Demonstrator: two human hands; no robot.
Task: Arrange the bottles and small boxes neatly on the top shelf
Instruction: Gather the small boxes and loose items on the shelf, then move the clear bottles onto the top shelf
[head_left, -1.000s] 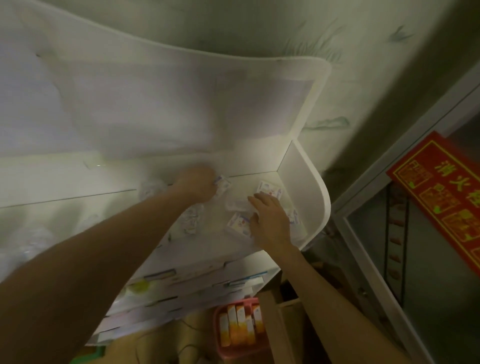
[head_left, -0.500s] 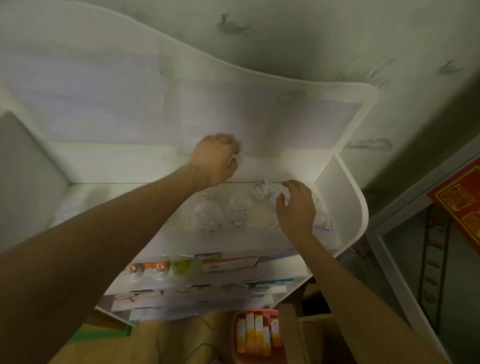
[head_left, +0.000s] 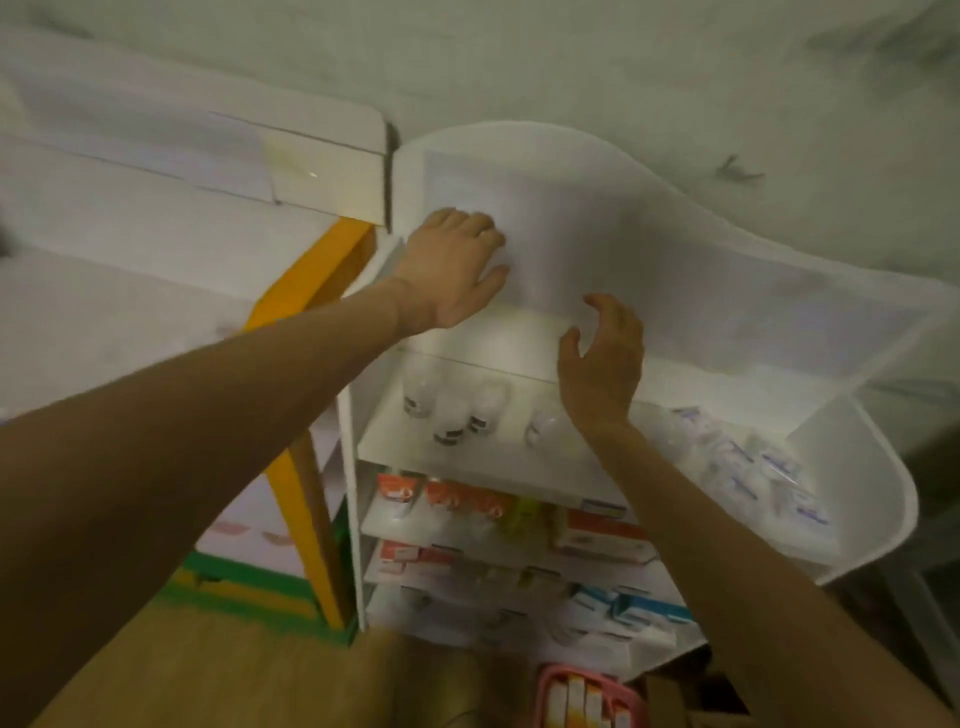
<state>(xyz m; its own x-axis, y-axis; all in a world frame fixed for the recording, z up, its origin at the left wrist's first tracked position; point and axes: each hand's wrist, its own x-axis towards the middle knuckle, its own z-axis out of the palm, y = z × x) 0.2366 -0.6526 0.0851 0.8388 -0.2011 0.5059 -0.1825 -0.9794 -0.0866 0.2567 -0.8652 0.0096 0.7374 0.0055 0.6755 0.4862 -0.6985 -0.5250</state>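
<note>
The white top shelf (head_left: 467, 462) carries several clear bottles with dark bands (head_left: 449, 418) on its left half. A loose heap of small white-and-blue boxes (head_left: 753, 467) lies on the right half. My left hand (head_left: 449, 267) is raised against the shelf's white back panel (head_left: 649, 260), above the bottles. Its fingers are curled and its thumb sticks out; whether it holds anything is hidden. My right hand (head_left: 602, 358) hovers over the shelf's middle with fingers loosely bent and nothing in it, just right of the bottles.
Lower shelves (head_left: 519, 525) hold orange, red and blue medicine boxes. A yellow post (head_left: 306, 291) and another white unit (head_left: 156, 208) stand to the left. A pink basket with orange boxes (head_left: 587, 696) sits on the floor below. The rounded side wall (head_left: 857, 478) closes the shelf's right end.
The view has swung left, showing the yellow post. My left hand has moved up and left along the back panel. My right hand has left the small boxes and lifted toward the shelf's middle.
</note>
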